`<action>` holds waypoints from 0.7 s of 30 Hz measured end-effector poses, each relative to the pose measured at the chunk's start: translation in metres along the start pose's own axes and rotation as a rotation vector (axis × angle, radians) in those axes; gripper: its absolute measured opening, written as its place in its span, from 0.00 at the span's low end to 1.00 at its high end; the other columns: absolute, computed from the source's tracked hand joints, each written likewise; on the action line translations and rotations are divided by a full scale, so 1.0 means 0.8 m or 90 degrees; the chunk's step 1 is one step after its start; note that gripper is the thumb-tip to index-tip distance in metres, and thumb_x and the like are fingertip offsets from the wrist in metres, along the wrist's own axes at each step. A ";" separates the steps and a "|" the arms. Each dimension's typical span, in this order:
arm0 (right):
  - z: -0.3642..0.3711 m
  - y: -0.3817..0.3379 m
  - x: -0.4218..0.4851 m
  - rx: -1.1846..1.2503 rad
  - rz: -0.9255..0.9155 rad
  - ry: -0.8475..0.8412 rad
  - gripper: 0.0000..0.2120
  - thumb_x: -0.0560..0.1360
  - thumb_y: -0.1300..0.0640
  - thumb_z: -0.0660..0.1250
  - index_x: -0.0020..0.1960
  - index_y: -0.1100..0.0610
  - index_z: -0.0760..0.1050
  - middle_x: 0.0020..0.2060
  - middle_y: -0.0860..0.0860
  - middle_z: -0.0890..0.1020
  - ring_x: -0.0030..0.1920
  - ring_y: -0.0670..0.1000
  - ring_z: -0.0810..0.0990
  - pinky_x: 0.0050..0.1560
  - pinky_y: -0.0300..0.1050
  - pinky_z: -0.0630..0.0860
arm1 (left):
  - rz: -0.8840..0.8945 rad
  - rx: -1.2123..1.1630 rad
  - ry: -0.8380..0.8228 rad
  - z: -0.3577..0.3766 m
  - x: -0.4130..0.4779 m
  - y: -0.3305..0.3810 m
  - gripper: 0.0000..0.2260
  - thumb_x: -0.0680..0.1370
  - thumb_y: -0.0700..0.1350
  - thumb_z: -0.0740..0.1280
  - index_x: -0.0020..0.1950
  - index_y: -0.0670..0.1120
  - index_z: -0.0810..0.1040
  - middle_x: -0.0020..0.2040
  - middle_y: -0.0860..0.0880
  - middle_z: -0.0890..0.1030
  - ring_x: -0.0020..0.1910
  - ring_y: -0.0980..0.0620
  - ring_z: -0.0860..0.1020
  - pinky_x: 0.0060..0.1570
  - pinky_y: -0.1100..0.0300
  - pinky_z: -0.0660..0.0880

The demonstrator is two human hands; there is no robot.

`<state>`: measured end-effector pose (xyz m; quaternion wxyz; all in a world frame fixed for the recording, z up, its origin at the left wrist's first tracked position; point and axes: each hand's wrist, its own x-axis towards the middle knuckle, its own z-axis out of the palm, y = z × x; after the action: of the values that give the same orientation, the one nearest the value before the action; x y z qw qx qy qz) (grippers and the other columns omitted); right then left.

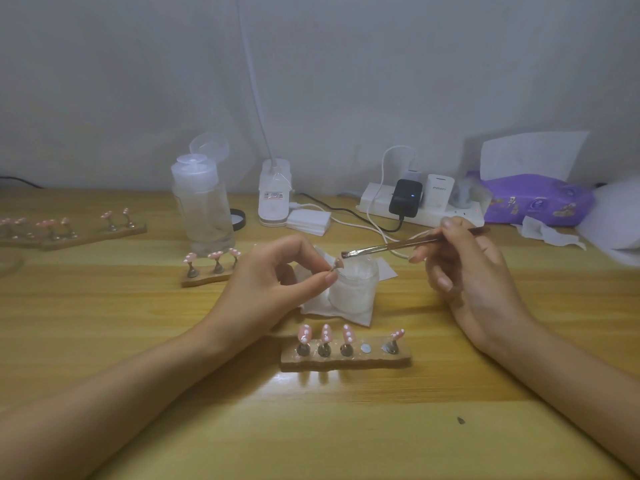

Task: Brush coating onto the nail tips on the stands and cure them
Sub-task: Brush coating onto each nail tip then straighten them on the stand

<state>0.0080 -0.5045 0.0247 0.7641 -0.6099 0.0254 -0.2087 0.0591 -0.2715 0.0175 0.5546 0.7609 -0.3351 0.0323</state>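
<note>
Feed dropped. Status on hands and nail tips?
Left hand pinches nail tip above jar. Right hand holds brush, bristles near it. Near stand: one spot bare. Nothing between.

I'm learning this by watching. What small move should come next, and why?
Probably lower the brush onto the nail tip and stroke it: the left hand pinches that tip over the jar, and the right hand holds the brush's end just beside it.

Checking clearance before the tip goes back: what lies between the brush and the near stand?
Head view: a frosted jar on a white wipe sits between brush and near stand.
</note>
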 end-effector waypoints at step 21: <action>0.003 -0.002 -0.003 -0.018 0.008 -0.009 0.11 0.82 0.55 0.59 0.42 0.56 0.70 0.30 0.54 0.82 0.21 0.46 0.68 0.22 0.36 0.59 | 0.004 0.002 0.000 -0.001 0.000 -0.002 0.05 0.74 0.46 0.75 0.42 0.47 0.80 0.36 0.60 0.81 0.24 0.61 0.70 0.27 0.72 0.65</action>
<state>0.0064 -0.5021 0.0262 0.7566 -0.6221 0.0268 -0.1995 0.0604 -0.2707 0.0165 0.5531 0.7609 -0.3376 0.0349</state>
